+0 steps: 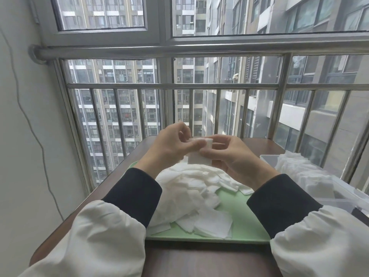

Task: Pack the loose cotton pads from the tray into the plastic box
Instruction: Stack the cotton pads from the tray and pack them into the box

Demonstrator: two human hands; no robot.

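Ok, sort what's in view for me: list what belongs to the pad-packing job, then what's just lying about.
Part of the job:
- left hand and right hand, both pinching a stack of pads
- loose pads on the green tray
- plastic box, with pads inside

Just there:
- table
- metal railing
- window
- wall cable

Dark brown worktop (199, 262) at lower centre. Steel railing (179, 86) spans mid-frame before glazed window (99, 13). Thin cable (45, 166) hangs down left wall (18, 196). High-rise blocks (119, 108) outside.
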